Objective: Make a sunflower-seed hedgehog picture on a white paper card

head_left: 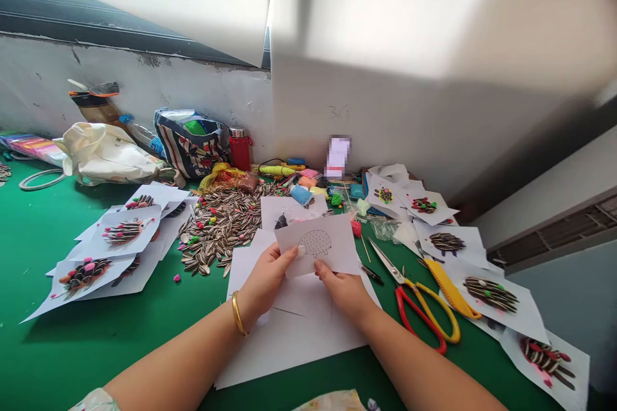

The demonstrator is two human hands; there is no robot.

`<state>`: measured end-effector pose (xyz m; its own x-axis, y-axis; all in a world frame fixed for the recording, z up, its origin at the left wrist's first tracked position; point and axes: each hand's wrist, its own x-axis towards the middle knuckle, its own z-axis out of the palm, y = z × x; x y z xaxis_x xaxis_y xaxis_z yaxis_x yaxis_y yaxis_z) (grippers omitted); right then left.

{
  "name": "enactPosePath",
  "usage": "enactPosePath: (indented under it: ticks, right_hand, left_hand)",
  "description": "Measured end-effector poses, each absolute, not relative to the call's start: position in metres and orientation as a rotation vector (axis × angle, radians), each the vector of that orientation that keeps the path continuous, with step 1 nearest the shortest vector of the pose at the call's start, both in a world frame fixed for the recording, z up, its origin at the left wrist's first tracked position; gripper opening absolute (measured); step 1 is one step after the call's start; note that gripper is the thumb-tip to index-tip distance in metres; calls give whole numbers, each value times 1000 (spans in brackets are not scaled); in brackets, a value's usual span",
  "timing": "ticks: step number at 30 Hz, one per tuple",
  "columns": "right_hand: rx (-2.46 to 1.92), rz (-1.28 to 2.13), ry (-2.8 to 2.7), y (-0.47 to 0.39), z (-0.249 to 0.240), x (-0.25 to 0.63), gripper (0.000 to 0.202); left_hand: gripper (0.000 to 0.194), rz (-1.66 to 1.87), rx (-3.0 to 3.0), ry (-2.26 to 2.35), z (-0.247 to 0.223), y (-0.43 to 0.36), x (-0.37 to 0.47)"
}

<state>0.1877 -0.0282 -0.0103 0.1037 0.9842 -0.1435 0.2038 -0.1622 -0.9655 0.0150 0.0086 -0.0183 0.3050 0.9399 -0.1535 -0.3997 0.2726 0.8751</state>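
A small white card [344, 245] with a line drawing of a hedgehog is held up between my two hands. My left hand [270, 273] grips its left edge, thumb on the front. At the lower edge, my right hand [343, 286] pinches the card, thumb also in front. Beneath them, large white sheets [299, 340] lie on the green table [144, 359]. Behind the card and to its left spreads a pile of striped sunflower seeds [216, 221] mixed with small coloured bits.
Scissors [414, 298] with red and yellow handles and a yellow cutter [450, 289] lie at the right. Seed-decorated papers [128, 231] stand at the left, others [501, 292] at the right. Bags [193, 148], a red bottle [240, 151] and a phone [338, 157] are along the wall.
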Motion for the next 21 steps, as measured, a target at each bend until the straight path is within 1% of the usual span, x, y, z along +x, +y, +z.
enactPosePath:
  ticks: [8,13,15,21]
  right_hand:
    - [-1439,1171,-1252,-27,-16,187,34]
    - [-1389,1260,-1243,-29,-15,186,48]
    - [-1363,1270,-1254,-29,-15,186,50]
    - [-1367,1233,-1301,-28,-17,186,44]
  left_hand:
    - [48,1046,851,812,-21,9,14]
    - [54,1018,843,812,-17,7,13]
    - [55,1018,833,804,-16,7,13]
    - [58,1023,797,782,-15,6,14]
